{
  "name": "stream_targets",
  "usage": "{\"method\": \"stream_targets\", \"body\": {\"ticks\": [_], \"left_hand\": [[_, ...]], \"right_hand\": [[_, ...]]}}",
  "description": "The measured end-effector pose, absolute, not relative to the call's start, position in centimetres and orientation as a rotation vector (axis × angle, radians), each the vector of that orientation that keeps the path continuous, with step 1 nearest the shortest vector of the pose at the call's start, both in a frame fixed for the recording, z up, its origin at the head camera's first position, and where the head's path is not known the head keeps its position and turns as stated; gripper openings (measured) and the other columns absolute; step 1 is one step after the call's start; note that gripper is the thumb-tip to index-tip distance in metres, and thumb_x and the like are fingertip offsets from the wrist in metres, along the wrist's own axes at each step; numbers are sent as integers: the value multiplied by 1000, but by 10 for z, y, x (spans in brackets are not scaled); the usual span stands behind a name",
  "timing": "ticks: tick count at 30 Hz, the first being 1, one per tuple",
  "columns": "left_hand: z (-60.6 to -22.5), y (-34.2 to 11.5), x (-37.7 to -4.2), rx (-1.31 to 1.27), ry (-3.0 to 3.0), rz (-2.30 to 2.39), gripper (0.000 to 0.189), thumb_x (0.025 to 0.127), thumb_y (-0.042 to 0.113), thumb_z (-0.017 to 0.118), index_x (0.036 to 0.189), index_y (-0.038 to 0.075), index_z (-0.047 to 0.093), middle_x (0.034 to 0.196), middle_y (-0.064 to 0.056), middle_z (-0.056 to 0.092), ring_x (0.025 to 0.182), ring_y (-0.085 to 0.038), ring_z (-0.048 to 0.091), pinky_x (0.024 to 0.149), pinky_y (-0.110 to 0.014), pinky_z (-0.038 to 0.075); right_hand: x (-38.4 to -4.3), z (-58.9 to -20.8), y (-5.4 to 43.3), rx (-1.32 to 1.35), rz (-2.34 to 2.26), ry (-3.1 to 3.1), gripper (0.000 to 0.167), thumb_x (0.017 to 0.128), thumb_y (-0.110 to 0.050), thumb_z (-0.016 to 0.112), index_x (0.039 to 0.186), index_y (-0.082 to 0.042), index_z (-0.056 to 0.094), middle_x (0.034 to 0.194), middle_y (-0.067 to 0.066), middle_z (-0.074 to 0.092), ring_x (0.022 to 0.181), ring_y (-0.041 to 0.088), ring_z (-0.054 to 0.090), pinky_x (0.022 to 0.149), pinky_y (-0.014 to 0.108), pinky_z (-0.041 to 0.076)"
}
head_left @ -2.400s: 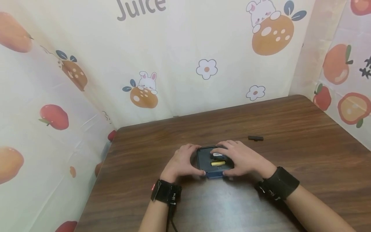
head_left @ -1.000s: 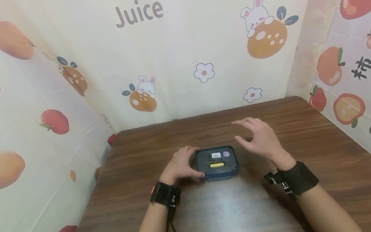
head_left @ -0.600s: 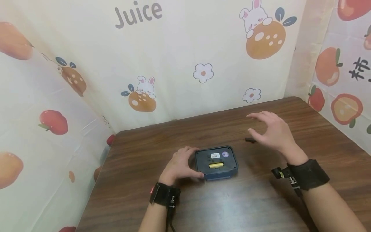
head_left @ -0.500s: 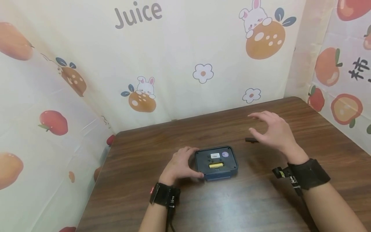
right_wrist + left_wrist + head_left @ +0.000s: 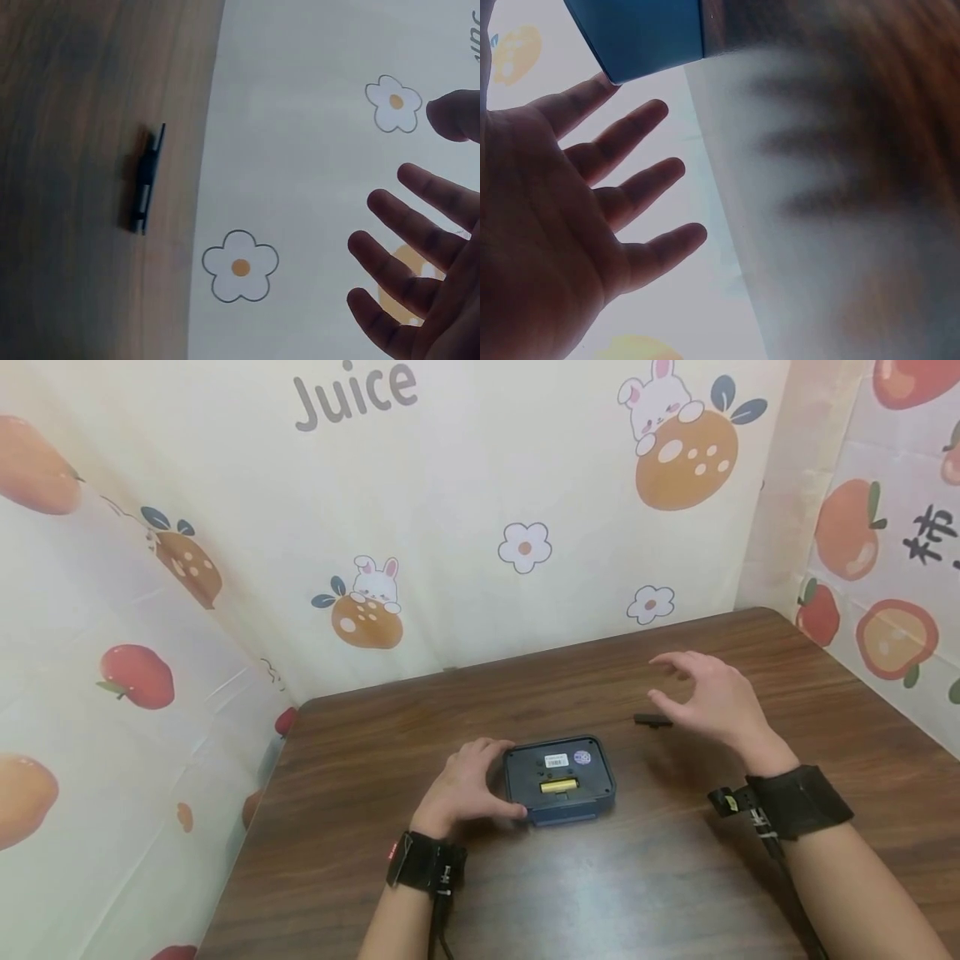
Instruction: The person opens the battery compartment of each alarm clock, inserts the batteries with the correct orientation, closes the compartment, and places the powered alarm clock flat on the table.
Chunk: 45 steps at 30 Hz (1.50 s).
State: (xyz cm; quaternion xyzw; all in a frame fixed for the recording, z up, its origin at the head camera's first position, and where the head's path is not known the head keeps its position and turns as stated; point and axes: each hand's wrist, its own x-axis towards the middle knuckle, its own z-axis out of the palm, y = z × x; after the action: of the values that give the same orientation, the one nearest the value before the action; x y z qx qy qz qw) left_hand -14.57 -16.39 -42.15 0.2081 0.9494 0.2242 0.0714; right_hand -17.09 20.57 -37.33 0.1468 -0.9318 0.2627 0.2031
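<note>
A dark blue box-shaped electronic device [image 5: 525,777] lies on the table with its black back up, showing an uncovered battery slot. In that slot sits a gold battery [image 5: 559,786]. My left hand [image 5: 465,783] holds the device at its left end, thumb on the near corner and index finger on the far one. The other fingers are spread apart in the left wrist view, beside the device's blue side [image 5: 641,37]. My right hand [image 5: 716,700] hovers above the table, fingers spread and holding nothing. Nearest to it lies a small black battery cover [image 5: 651,721].
The brown wooden table [image 5: 375,735] ends at a pale curtain [image 5: 457,485] printed with fruit, rabbits and flowers, which also runs along both sides. Each wrist wears a black strap with a camera, and a cable [image 5: 801,893] trails from the right one.
My right hand has left the device and moved right, to near the battery cover, uncovering the device's right end. It barely moves over the last half second. My left hand keeps its place.
</note>
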Motion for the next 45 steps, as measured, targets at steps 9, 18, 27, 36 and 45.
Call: {"method": "stream_targets", "body": {"ticks": [9, 18, 27, 36, 45], "left_hand": [[-422, -164, -147, 615, 2851, 676, 94, 60, 71, 73, 141, 34, 43, 139, 6, 49, 129, -17, 41, 110, -56, 32], [-423, -164, -149, 599, 2847, 668, 95, 60, 72, 73, 141, 36, 42, 142, 7, 47, 130, -16, 40, 110, -56, 33], [-423, -164, -149, 597, 2835, 684, 95, 59, 73, 72, 141, 37, 42, 142, 8, 47, 130, -17, 41, 107, -57, 36], [-422, -165, -149, 601, 2837, 685, 96, 59, 74, 73, 141, 37, 42, 140, 9, 48, 128, -15, 41, 109, -55, 34], [-423, -165, -148, 604, 2824, 727, 93, 60, 70, 75, 141, 36, 43, 141, 8, 48, 128, -15, 41, 107, -55, 37]], "right_hand": [[-181, -387, 214, 375, 727, -2803, 43, 88, -37, 65, 120, -9, 62, 109, 15, 68, 98, 34, 63, 77, 53, 49], [-193, -407, 217, 380, 642, -3011, 48, 88, -39, 65, 123, -7, 61, 116, 18, 66, 103, 35, 63, 80, 56, 49], [-199, -418, 219, 472, 502, -3048, 43, 83, -29, 69, 120, -7, 64, 117, 18, 65, 104, 37, 61, 78, 57, 49], [-208, -423, 219, 538, 423, -3089, 41, 84, -26, 70, 119, -5, 65, 119, 20, 62, 106, 41, 59, 82, 62, 47], [-217, -425, 218, 587, 414, -3076, 25, 84, -16, 71, 107, -7, 70, 103, 12, 66, 93, 31, 63, 75, 53, 51]]}}
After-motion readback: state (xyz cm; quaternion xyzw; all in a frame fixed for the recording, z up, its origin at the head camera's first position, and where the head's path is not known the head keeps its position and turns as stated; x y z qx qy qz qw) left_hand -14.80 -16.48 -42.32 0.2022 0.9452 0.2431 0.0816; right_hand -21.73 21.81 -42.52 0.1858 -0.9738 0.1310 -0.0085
